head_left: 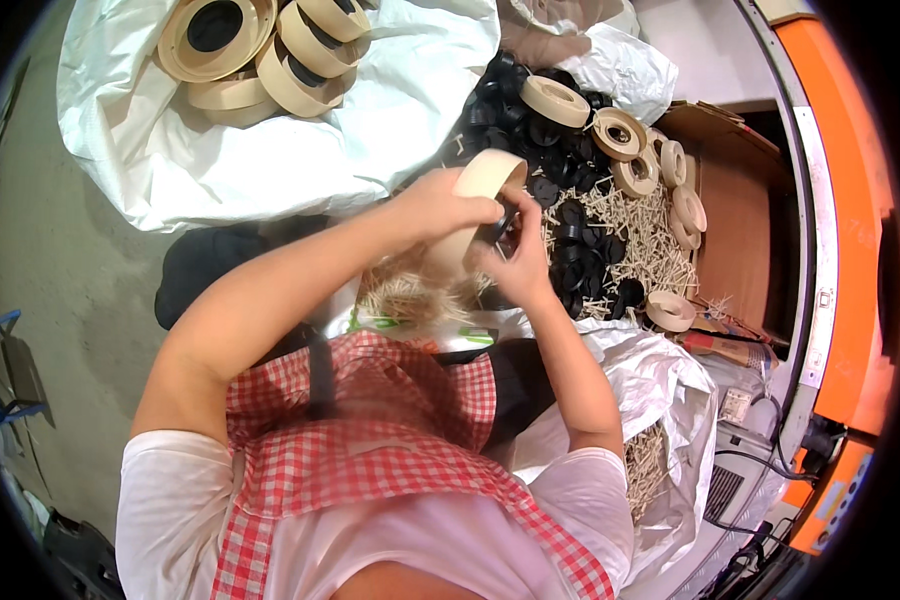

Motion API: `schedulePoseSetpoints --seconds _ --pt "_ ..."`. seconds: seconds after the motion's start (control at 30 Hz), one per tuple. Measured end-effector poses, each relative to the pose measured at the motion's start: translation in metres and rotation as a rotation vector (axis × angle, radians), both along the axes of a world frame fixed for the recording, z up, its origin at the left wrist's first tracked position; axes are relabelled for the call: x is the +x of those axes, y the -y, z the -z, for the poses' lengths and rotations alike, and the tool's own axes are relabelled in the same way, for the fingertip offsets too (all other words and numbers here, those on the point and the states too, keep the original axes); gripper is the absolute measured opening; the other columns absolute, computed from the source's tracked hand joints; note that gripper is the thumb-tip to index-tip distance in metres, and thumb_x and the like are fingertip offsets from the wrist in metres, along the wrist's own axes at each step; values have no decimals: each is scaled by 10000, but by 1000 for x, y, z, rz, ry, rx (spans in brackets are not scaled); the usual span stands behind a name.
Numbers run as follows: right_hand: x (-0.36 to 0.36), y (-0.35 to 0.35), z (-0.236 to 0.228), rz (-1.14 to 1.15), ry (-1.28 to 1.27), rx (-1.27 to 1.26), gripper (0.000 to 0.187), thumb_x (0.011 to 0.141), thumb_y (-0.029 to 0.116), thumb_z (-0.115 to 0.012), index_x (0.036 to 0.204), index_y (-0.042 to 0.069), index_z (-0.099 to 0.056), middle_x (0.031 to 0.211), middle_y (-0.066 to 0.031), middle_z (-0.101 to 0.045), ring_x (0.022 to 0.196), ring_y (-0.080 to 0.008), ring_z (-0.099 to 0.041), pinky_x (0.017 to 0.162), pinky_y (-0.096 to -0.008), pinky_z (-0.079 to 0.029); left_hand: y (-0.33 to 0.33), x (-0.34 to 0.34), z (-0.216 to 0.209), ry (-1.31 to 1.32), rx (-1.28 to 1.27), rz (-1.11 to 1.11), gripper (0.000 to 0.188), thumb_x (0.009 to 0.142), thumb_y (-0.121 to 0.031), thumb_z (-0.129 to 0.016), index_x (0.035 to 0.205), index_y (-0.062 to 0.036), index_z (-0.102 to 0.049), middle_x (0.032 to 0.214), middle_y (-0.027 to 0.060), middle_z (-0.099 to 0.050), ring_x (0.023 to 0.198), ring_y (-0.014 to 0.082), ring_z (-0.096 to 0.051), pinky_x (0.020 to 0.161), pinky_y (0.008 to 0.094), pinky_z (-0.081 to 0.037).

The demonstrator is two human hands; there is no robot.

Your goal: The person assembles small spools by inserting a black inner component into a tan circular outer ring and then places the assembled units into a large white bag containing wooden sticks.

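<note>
Apron: red-and-white checked, nearest the camera, worn over a white short-sleeved top.
Left grip: closed round a cream ring, thumb toward its open side.
Right grip: fingers bent at the ring's open side, beside a black insert; partly blurred, so I cannot tell whether it clasps either piece.
Ring position: between both hands, tipped on its side, its lower part blurred.
Beyond the hands: a heap of loose black pieces, with thin cream sticks scattered among and beside them.
Loose rings: several cream ones on and along the heap, toward a brown cardboard wall.
White sack, upper left: bears a cluster of cream rings with black centres.
Second sack, lower right: white, open, with more sticks inside.
Far right: an orange machine panel.
Far left: grey floor, blue frame.
</note>
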State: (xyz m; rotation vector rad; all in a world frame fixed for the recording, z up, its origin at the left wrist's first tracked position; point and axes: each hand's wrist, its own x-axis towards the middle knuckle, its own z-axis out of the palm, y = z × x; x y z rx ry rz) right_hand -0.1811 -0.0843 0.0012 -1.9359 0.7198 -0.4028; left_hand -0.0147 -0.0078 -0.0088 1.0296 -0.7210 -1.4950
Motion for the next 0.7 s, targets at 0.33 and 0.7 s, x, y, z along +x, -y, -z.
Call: schedulePoseSetpoints --seconds 0.33,0.7 --pt "-13 17 -7 -716 122 -1016 370 555 123 -717 907 104 -604 1135 -120 -528 1131 -400 -447 928 -506 -408 2 12 -4 13 259 200 444 809 -284 -651 1135 8 -575 1012 67 -626 882 134 -599 748 260 -487" --pt "-4 2 -4 258 135 1062 719 807 155 -697 1392 91 -283 1252 -127 -494 1118 -195 -517 869 -337 -494 -8 -10 -3 129 -51 12 436 752 -161 -666 1147 -19 -548 908 41 -615 761 100 -565 651 235 -459"
